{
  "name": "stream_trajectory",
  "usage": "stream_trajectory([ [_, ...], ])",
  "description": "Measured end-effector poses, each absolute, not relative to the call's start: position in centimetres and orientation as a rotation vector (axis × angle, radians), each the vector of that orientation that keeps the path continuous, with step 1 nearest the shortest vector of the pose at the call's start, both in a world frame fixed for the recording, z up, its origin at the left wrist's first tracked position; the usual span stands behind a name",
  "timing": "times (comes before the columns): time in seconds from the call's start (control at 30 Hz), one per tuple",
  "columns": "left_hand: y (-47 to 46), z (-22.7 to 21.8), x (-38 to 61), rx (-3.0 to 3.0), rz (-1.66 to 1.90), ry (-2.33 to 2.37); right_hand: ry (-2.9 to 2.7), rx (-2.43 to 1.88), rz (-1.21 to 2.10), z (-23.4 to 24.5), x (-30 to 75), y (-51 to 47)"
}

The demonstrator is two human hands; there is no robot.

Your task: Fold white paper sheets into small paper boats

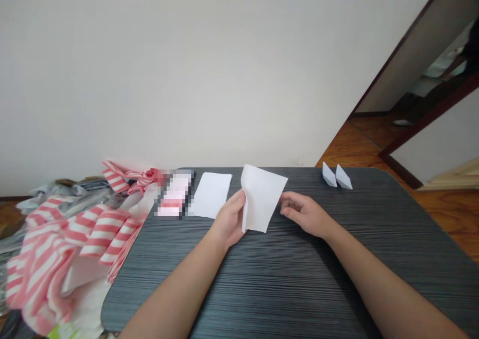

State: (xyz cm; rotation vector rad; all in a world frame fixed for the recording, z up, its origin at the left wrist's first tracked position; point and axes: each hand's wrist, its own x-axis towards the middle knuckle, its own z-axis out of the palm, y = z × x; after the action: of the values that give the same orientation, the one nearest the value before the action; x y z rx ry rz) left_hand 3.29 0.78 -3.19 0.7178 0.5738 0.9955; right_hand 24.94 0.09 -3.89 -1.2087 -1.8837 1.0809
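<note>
Left hand (228, 220) pinches a sheet of paper (264, 197), long axis pointing away; loosely open right hand (304, 213) waits just beside it, not touching.

Two paper boats (337, 177) stand right of a sheet (262, 197) on the table (284, 284).

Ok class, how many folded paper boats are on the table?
2. The first folded paper boat and the second folded paper boat stand side by side near the far edge of the dark table.
</note>
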Motion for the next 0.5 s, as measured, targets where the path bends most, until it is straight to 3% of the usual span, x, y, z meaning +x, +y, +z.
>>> stream_trajectory([
  [0.27,1.0,-3.4,3.1,0.752,0.911,0.612,-1.731,-1.194,1.151,-4.1,24.6,0.0],
  [0.5,1.6,-4.7,2.7,1.162,0.895,0.955,-1.682,-1.224,1.151,-4.5,25.3,0.3],
])
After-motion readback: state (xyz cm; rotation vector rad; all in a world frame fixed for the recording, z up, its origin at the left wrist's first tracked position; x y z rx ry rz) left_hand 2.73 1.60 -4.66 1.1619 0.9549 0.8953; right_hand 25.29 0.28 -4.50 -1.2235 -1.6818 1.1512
